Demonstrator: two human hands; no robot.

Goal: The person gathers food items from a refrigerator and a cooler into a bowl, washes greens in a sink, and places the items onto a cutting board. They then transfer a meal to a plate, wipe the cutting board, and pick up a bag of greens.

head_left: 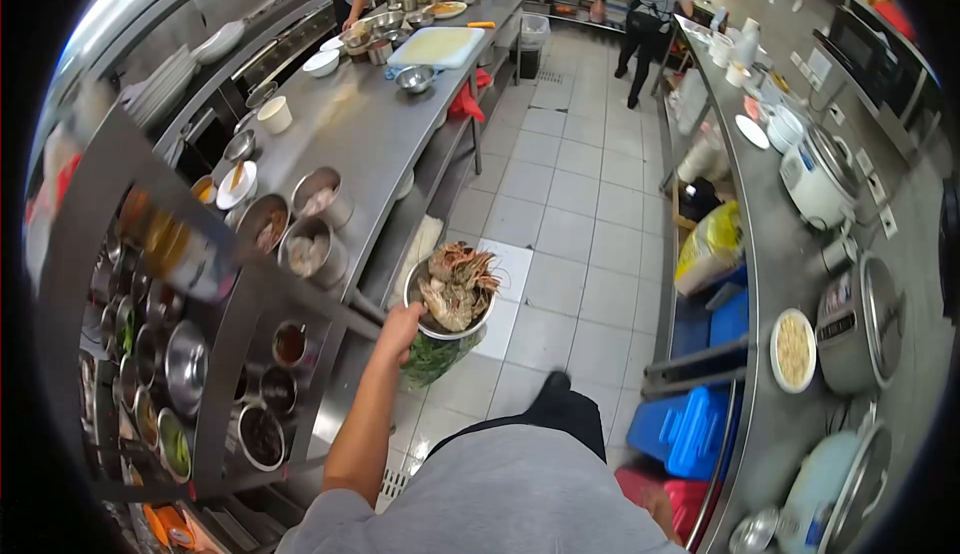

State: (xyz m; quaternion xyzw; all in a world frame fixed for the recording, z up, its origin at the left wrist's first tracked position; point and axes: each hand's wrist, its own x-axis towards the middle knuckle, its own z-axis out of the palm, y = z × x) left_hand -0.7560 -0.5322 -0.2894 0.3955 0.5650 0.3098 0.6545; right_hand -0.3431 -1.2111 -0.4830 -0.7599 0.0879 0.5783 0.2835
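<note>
My left hand (402,328) is closed on the rim of a round metal bowl (421,323), held out over the floor. Large prawns (458,289) with heads and legs fill the bowl, some reaching past its rim. Just below the bowl hangs a clear bag of green leaves (438,357); whether the same hand grips it is hidden. My right hand (658,506) is low at the right, close to a red container (688,506). It is blurred and its fingers cannot be made out.
On the left stands a steel worktable (365,134) with metal pots (318,254) and a cutting board (437,47). The right counter (752,284) bears a rice cooker (822,176) and a white bowl (793,351). Blue bins (695,429) sit below. A person (655,14) stands farther up the tiled aisle.
</note>
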